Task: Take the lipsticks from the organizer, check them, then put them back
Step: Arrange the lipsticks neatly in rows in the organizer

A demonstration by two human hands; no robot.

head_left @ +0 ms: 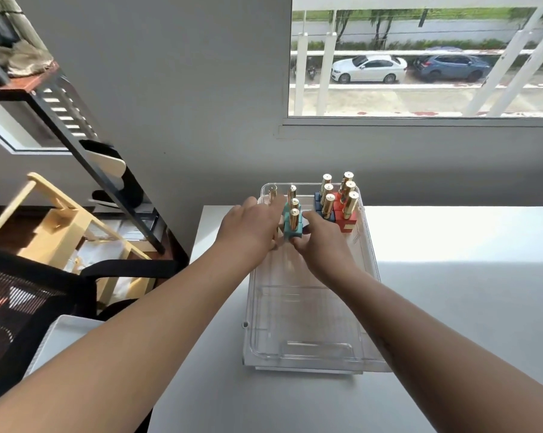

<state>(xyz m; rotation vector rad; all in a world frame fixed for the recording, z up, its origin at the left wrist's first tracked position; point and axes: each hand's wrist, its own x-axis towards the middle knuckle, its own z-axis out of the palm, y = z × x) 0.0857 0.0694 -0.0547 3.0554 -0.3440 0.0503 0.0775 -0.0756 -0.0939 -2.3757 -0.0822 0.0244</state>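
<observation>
Both hands out over the far end of the clear organizer (pixel 310 307), which sits on the white tabletop (pixel 451 307) near its left edge, long axis running away from me.

Left hand (pixel 248 228) lies along the left side of the teal-base lipsticks (pixel 293 218), fingers reaching past them; can't tell if it's actually gripping or just bracing. Right hand (pixel 321 242) pinches the front teal base, thumb below, forefinger on the right side. Looks closed on it, but contact pts partly hidden.

Lipsticks stand upright, gold caps up, grouped by base colour along the organizer's far wall: teal on the left, blue (pixel 326 201) in the mid, red (pixel 346 207) at the far right corner. One more gold cap (pixel 272 192) at the far left corner, base hidden behind my left hand.

Near half of the organizer holds nothing. Probably why the two-hand approach: teal bases sit tight together, so one hand steadies the row while the other takes one unit w/o tipping its neighbours.

Can't judge whether this one is going out or going back in.
</observation>
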